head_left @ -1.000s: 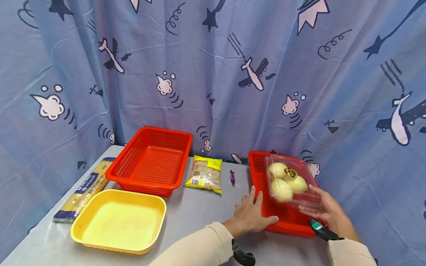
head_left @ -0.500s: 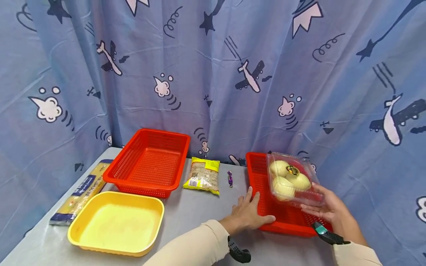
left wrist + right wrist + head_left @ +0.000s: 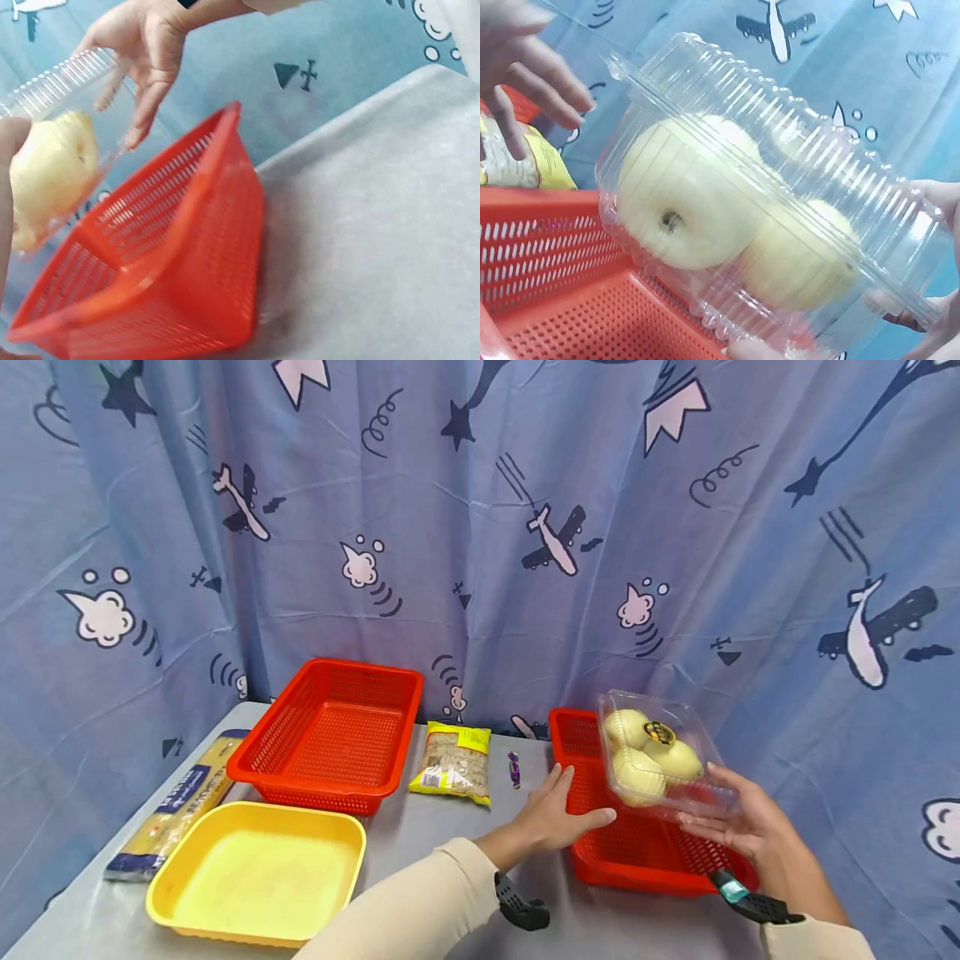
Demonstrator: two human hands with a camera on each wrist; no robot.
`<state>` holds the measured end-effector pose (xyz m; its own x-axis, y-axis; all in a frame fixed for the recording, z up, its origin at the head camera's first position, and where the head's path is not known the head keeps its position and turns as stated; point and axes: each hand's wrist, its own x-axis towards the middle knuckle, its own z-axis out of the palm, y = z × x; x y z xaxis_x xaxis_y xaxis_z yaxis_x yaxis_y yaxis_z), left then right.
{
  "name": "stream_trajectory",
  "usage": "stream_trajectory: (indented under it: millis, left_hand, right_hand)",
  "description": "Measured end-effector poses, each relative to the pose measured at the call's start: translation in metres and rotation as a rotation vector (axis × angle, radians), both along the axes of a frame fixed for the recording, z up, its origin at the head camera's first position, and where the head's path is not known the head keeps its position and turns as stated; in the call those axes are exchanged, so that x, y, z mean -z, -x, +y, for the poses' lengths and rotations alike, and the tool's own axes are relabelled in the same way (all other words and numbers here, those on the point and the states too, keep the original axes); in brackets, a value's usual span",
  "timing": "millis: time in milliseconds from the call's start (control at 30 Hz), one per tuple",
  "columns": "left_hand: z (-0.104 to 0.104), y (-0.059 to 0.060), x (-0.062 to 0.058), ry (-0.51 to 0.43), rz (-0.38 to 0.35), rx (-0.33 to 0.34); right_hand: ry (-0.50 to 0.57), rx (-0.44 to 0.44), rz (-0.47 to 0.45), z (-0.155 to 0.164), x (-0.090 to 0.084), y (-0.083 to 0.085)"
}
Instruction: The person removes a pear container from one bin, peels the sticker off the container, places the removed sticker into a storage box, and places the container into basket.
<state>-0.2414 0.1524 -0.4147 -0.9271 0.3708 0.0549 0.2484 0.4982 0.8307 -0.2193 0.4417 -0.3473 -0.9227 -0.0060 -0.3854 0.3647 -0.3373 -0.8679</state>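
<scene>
Item: clear clamshell of pale fruit (image 3: 660, 758), gripped from below by the right hand (image 3: 750, 831), raised above the red basket (image 3: 637, 852). Left hand (image 3: 558, 814), fingers straight, rests on that basket's left rim. Step: lift-out, probably; next calls for clearing the rim levelly.

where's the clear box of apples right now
In the head view the clear box of apples is at the right, held in the right hand above the right red basket.
</scene>
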Motion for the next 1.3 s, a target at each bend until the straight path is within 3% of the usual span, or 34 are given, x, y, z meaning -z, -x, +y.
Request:
stream_trajectory:
  millis: [133,233,467,567,833,1133,1300]
  left_hand:
    - [-0.003,0.002,-0.014,-0.11,0.0,0.026]
    - [-0.005,0.002,-0.024,-0.212,-0.055,0.027]
    - [-0.008,-0.005,-0.049,-0.54,-0.37,-0.014]
    - [-0.009,-0.007,-0.059,-0.624,-0.435,-0.015]
    - [-0.015,-0.008,-0.071,-0.691,-0.471,0.049]
    - [-0.032,-0.013,-0.074,-0.828,-0.507,0.067]
    - [-0.048,-0.017,-0.078,-0.846,-0.5,0.054]
  right_hand:
    - [0.008,0.003,0.002,-0.006,-0.008,-0.004]
    - [-0.002,-0.003,0.009,-0.01,-0.013,-0.007]
    - [-0.015,-0.036,0.034,-0.024,-0.024,-0.015]
    - [-0.033,-0.056,0.061,-0.031,-0.029,-0.018]
    - [-0.03,-0.148,0.138,-0.051,-0.036,-0.028]
    - [-0.059,-0.133,0.163,-0.084,-0.04,-0.041]
    - [-0.076,-0.105,0.178,-0.106,-0.04,-0.049]
